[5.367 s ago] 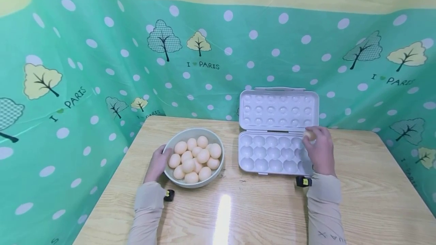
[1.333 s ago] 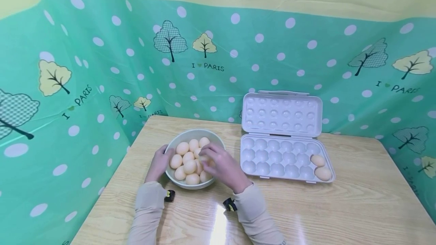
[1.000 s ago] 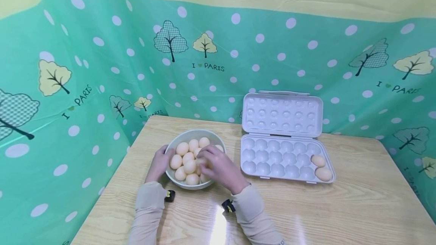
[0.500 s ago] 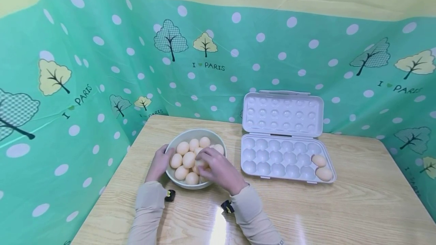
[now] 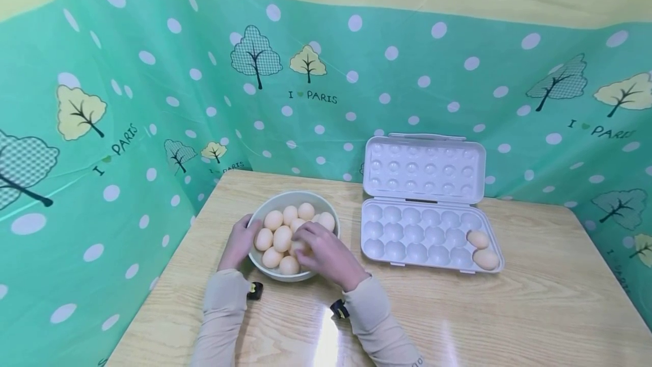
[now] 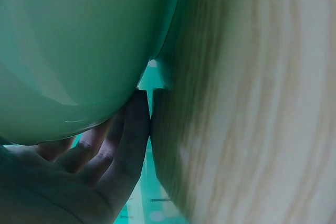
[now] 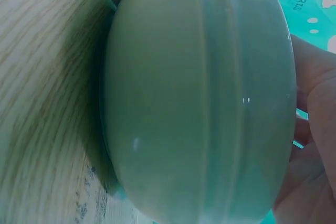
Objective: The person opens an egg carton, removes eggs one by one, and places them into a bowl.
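Note:
A pale grey-green bowl (image 5: 275, 204) full of light brown eggs (image 5: 282, 239) stands left of the table's middle. My left hand (image 5: 240, 243) grips its left rim, thumb over the edge; the left wrist view has its fingers (image 6: 128, 145) along the bowl's outer wall. Reaching in over the right rim, my right hand (image 5: 328, 254) has thumb and fingers bent around an egg (image 5: 299, 247), partly hidden by them. In the right wrist view the bowl's wall (image 7: 157, 98) blocks the fingertips. To the right lies an open lilac egg box (image 5: 417, 231).
Two eggs (image 5: 485, 259) sit at the right end of the egg box, in the front and middle rows. Its dimpled lid (image 5: 423, 169) stands up against the green printed curtain (image 5: 407, 72). The wooden table (image 5: 550, 276) extends to the right and in front.
Over five seconds ago my right hand held an egg at the box's right end; now it is in the bowl and two eggs show in the box. An egg in the bowl's middle has shifted.

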`<act>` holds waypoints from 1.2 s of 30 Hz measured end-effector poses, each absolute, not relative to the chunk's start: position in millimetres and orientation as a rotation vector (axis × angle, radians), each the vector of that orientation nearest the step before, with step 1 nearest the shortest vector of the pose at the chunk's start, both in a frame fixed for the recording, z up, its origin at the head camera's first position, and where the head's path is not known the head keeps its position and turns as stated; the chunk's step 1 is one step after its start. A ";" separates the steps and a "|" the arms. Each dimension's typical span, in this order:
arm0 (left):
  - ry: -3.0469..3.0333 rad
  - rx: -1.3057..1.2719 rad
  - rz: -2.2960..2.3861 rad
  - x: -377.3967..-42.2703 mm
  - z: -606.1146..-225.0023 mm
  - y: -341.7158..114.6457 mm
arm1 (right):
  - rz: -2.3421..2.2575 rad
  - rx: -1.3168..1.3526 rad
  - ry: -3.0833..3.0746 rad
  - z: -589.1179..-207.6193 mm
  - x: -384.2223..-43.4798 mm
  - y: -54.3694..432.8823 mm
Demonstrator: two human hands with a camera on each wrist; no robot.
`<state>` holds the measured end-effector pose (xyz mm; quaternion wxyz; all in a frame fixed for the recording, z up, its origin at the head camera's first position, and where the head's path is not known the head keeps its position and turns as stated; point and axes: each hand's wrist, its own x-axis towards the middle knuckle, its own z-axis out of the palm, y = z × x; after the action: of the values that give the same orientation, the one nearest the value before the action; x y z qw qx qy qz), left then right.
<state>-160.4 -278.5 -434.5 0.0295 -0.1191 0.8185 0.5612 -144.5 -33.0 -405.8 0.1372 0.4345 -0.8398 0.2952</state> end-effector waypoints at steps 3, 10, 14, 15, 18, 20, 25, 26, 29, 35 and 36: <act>2.528 -0.365 1.739 -160.8 -434.2 -278.2 | 0.844 1.245 -2.437 -406.5 -144.8 -33.0; 2.527 -0.363 1.749 -159.7 -434.0 -277.1 | 0.790 1.228 -2.451 -407.5 -144.7 -32.8; 2.519 -0.366 1.765 -159.6 -434.2 -276.2 | 0.776 1.226 -2.464 -407.5 -144.4 -32.3; 2.525 -0.359 1.758 -159.6 -434.2 -276.0 | 0.778 1.229 -2.466 -407.6 -144.2 -32.3; 2.525 -0.361 1.759 -160.2 -434.2 -275.8 | 0.787 1.245 -2.469 -407.9 -143.8 -32.9; 2.523 -0.356 1.757 -160.6 -434.3 -276.2 | 0.788 1.254 -2.470 -408.1 -143.4 -33.6; 2.512 -0.360 1.760 -160.5 -434.2 -276.4 | 0.766 1.249 -2.470 -408.4 -142.2 -34.4; 2.509 -0.363 1.763 -160.4 -433.9 -276.2 | 0.762 1.245 -2.470 -408.3 -142.0 -34.4; 2.499 -0.364 1.767 -160.5 -433.7 -276.8 | 0.739 1.236 -2.463 -408.2 -141.9 -34.3; 2.492 -0.376 1.777 -161.6 -435.0 -278.0 | 0.728 1.231 -2.462 -406.8 -141.9 -32.3; 2.494 -0.375 1.772 -161.5 -435.5 -277.9 | 0.725 1.229 -2.463 -406.8 -142.0 -31.4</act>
<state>-161.5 -277.9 -435.5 0.0296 -0.1216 0.8089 0.5745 -142.0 -31.4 -406.8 0.1470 0.4270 -0.8559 0.2520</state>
